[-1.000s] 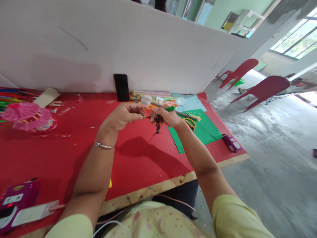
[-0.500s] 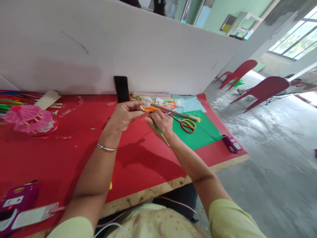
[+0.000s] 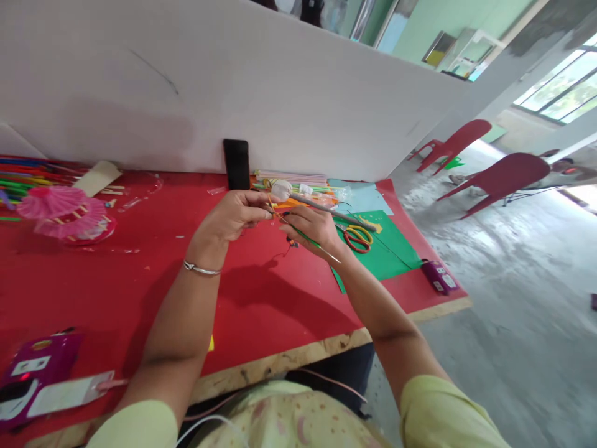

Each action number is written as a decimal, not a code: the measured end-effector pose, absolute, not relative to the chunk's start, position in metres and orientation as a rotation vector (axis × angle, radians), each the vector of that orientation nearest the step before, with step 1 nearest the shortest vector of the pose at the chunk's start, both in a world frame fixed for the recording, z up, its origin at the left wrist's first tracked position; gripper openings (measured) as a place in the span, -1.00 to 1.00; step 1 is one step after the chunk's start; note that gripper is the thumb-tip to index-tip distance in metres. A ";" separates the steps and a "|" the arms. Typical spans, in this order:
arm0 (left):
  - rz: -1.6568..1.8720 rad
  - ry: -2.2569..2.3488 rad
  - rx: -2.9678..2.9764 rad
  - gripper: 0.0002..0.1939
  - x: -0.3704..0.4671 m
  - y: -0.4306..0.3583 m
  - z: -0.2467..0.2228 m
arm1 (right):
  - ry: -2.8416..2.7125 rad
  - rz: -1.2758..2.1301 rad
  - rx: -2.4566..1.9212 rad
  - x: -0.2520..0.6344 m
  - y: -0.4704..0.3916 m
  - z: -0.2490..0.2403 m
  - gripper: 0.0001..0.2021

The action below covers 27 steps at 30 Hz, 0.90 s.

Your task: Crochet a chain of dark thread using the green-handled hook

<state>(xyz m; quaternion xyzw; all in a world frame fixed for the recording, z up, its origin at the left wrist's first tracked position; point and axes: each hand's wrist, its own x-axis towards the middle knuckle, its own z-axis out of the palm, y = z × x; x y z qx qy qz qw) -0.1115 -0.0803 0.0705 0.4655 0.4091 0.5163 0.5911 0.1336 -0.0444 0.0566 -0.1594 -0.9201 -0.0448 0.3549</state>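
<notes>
My left hand [image 3: 237, 214] pinches a thin orange piece [image 3: 272, 202] between thumb and fingertips. Close beside it on the right, my right hand [image 3: 312, 225] has its fingers bent round a thin green stick [image 3: 308, 238], whose pale end points down over the wrist. The fingertips of both hands nearly meet at the orange piece. A small dark and orange bit [image 3: 292, 242] shows just below my right hand. Behind the hands lies a grey stick with a white head [image 3: 282, 190]. Scissors with red and yellow handles [image 3: 358, 238] rest on a green sheet [image 3: 392, 249].
A black phone [image 3: 237, 163] leans on the white partition [image 3: 289, 93]. Pink pleated paper [image 3: 65, 211] and coloured sticks [image 3: 28, 177] lie at the left of the red table [image 3: 275, 311]. Purple boxes [image 3: 438, 277] sit at the right edge and lower left.
My right hand has shifted slightly right and flattened, and the green stick has tilted with it. The dark and orange bit now shows below it. The whole view has shifted a little.
</notes>
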 end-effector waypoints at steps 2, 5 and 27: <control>1.178 0.990 1.147 -0.59 -0.111 -0.080 0.070 | -2.408 0.050 -0.426 0.137 -0.050 0.065 -0.64; 1.128 0.983 1.224 -0.62 -0.112 -0.081 0.072 | -2.364 0.401 -0.460 0.142 -0.058 0.075 -0.56; 1.401 0.855 1.040 -0.61 -0.086 -0.083 0.072 | -1.267 1.576 -0.763 0.088 -0.070 0.043 -0.16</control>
